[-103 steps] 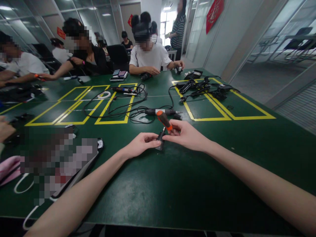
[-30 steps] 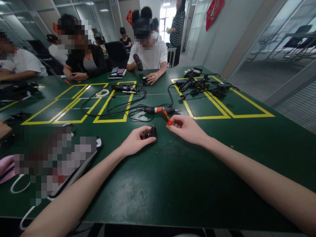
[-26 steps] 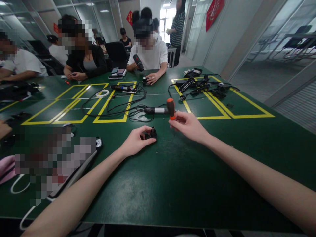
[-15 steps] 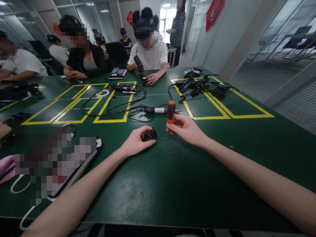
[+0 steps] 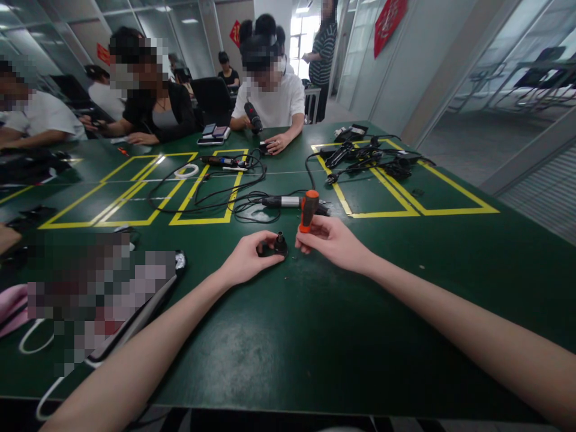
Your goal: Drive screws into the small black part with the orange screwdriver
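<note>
My left hand (image 5: 252, 257) rests on the green table (image 5: 252, 360), its thumb and fingers curved round a small black part (image 5: 279, 245) with a round base and a narrow upright neck. To the right of that part, my right hand (image 5: 330, 240) grips a screwdriver (image 5: 309, 210) with an orange and dark handle. The handle points up, leaning slightly, and its lower end is hidden behind my fingers. A few tiny specks lie on the table between the hands. Just beyond the screwdriver lies a black and silver pen-shaped electric tool (image 5: 288, 202) with its cable.
Yellow tape rectangles (image 5: 382, 214) mark the table. A tangle of black cables (image 5: 369, 153) lies at the back right, and another corded tool (image 5: 225, 161) at the back left. A partly blurred bag (image 5: 171, 279) sits at left. Across the table a person (image 5: 270, 90) holds a power drill (image 5: 253, 117).
My right hand has moved slightly left and down with the screwdriver, closer to the black part. The screwdriver's handle now leans a little. My left hand has stayed in place.
</note>
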A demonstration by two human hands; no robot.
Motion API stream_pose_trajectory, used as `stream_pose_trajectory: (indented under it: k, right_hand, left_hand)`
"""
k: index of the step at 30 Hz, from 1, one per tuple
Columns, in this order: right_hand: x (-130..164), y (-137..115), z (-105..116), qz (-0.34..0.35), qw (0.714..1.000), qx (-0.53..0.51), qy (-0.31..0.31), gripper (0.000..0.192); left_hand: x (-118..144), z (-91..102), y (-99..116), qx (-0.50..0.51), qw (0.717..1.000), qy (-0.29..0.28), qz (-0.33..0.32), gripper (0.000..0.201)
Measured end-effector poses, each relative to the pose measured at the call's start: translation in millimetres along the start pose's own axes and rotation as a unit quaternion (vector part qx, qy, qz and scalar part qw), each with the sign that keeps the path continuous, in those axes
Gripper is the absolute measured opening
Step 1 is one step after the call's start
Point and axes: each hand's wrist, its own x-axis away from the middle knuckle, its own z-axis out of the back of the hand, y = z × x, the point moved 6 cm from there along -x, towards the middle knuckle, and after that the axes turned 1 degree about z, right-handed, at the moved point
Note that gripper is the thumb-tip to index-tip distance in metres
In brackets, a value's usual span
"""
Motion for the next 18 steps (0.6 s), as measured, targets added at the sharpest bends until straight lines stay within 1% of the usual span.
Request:
stream_pose_trajectory:
  k: [4, 9, 14, 16, 18]
  right_hand:
    - [1, -2, -2, -0.005, 1.0, -0.007, -0.023, 0.032]
    - [0, -3, 4, 0.009, 1.0, 0.006, 0.013, 0.03]
    - [2, -4, -5, -0.013, 0.999, -0.007, -0.029, 0.033]
    - [3, -7, -6, -0.015, 0.999, -0.01, -0.031, 0.035]
    - [4, -12, -4, -0.008, 1.0, -0.011, -0.021, 0.036]
  left_hand:
    - [0, -0.6, 1, -0.004, 1.0, 0.003, -0.006, 0.037]
    - [0, -1.1, 2, -0.003, 1.0, 0.004, -0.01, 0.037]
    - [-1, -2.4, 2, -0.017, 1.0, 0.006, -0.013, 0.037]
    - [-2, -3.4, 2, -0.029, 0.999, 0.005, -0.014, 0.038]
    - [-1, -4.2, 3, -0.039, 0.999, 0.004, -0.019, 0.039]
